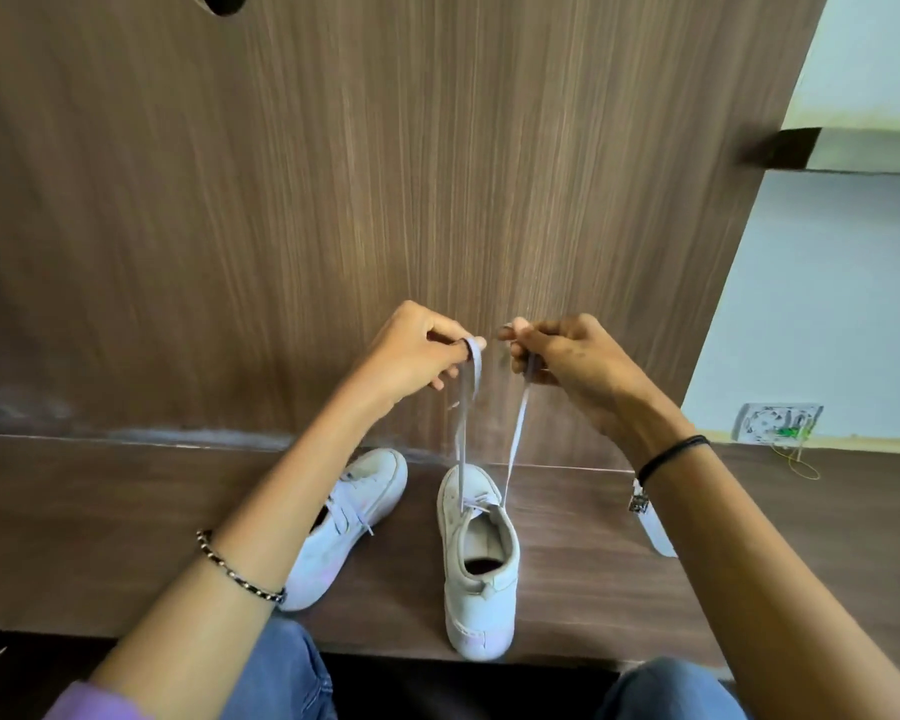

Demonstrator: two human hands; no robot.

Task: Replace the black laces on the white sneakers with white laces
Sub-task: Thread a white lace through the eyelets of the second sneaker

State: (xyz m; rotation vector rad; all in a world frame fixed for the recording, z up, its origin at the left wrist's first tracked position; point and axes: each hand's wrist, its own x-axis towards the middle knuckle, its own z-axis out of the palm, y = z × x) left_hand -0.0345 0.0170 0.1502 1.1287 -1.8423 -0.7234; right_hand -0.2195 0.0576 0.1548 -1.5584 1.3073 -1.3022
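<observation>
The nearer white sneaker (476, 589) stands upright, heel toward the person, its white lace (516, 433) rising from the eyelets in two taut strands. The second white sneaker (333, 532) leans just left of it, apart, threaded with white laces (353, 511).

Home room, wood-laminate desk (100, 537), wall socket (780, 422)

Lace (461, 428) in left hand (417, 356), right hand (567, 362)
</observation>
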